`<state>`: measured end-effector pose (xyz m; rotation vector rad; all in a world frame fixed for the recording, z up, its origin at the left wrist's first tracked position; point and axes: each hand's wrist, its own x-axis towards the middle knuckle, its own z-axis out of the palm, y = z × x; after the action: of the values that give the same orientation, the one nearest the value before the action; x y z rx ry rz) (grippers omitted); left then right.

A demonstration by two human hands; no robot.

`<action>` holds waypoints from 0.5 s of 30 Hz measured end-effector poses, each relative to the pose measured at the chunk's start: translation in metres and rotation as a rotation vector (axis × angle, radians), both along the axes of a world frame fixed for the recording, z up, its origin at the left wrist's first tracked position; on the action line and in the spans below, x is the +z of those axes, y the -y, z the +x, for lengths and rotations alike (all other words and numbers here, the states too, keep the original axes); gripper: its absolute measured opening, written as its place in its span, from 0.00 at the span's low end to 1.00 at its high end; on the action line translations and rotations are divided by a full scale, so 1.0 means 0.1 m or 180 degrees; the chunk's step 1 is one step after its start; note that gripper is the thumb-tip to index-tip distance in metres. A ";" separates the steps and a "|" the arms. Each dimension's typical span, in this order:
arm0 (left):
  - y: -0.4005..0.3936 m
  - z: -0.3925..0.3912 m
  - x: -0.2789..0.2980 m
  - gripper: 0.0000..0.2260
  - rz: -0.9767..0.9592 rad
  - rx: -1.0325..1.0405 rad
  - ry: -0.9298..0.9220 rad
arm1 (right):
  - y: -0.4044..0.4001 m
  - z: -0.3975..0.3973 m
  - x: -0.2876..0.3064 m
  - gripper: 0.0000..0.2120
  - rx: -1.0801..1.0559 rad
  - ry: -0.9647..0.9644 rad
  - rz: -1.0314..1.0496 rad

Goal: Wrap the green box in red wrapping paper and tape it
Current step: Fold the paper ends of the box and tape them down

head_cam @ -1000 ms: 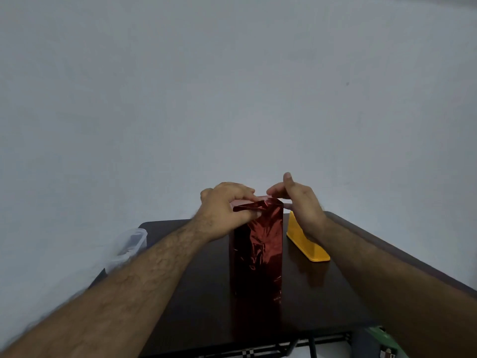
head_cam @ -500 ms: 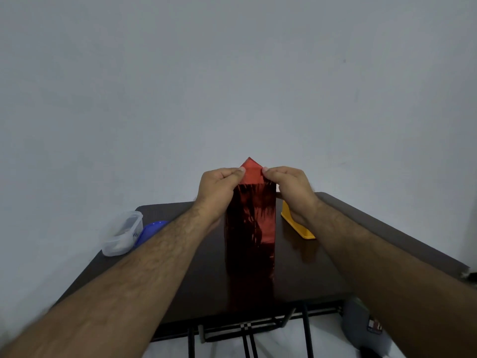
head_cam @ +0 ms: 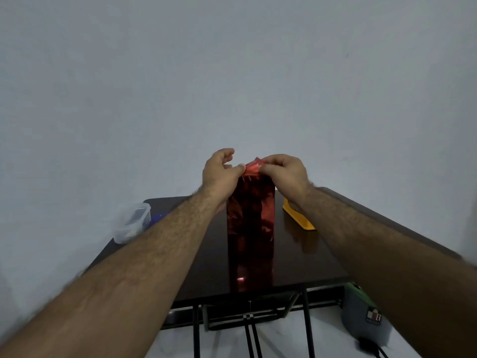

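The box stands upright in the middle of the dark table [head_cam: 304,257], fully covered by shiny red wrapping paper [head_cam: 250,223]; no green shows. At its top the paper forms a crumpled red flap [head_cam: 252,168]. My left hand [head_cam: 222,174] is at the top left of the box, thumb tip touching the flap, fingers curled above it. My right hand [head_cam: 284,174] grips the flap from the right, fingers curled over it. No tape is visible.
A clear plastic container [head_cam: 133,223] sits at the table's left edge, with a blue object [head_cam: 158,217] just behind my left forearm. A yellow object [head_cam: 300,219] lies right of the box. Under the table are black metal legs and, at right, a grey-green item [head_cam: 361,313].
The pointed flap that stood up between my thumbs is now bunched down under my right fingers. My left fingers have lifted off it, leaving only the thumb at the paper.
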<state>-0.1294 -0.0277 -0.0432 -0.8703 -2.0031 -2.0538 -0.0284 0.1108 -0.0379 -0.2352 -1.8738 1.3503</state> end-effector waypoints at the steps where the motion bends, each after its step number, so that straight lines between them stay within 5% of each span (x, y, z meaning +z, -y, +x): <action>1: 0.00 -0.02 0.00 0.24 0.0021 0.0054 0.0004 | -0.03 -0.01 -0.01 0.10 -0.0035 -0.0013 0.0087; 7: 0.04 0.02 -0.14 0.25 0.0049 0.1118 -0.0348 | -0.22 -0.03 -0.17 0.41 0.0277 0.0287 -0.0180; 10: 0.07 0.17 -0.21 0.37 0.0131 0.0778 -0.0382 | -0.20 -0.08 -0.31 0.49 0.0728 0.0365 -0.0525; 15: -0.04 0.02 -0.31 0.63 -0.0144 -0.0059 -0.0172 | -0.09 -0.32 -0.48 0.55 -0.0020 -0.0150 -0.0058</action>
<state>-0.1270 -0.0237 -0.0746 -0.9459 -2.0283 -1.9797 -0.0606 0.1200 -0.0858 -0.2165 -1.8210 1.3579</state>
